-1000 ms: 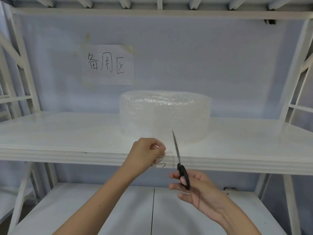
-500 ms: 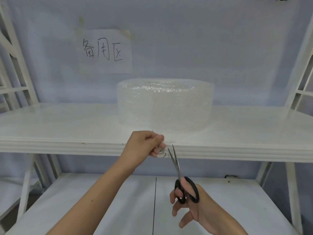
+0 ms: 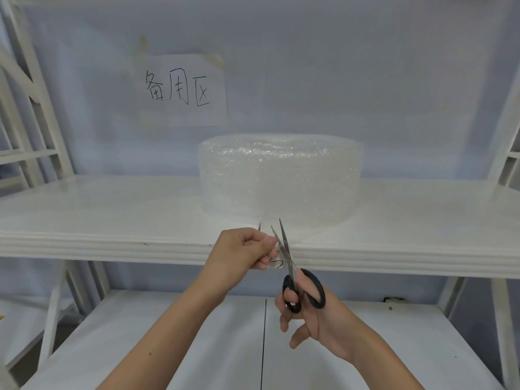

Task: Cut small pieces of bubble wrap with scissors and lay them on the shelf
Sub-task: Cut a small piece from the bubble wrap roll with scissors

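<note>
both scissors [image 3: 292, 266] blades had parted beside the bubble wrap [image 3: 277, 244] pinched by left hand [image 3: 239, 253]; right hand [image 3: 312, 313] gripped handles, cut imminent.

Even, soft, fairly bright light with a cool bluish cast fills the frame. The shelf [image 3: 112, 218] is nearly washed out and shows faint sheen. Shadows are weak. Wide-angle distortion bends uprights at the left and right edges. Focus is slightly soft throughout.
</note>
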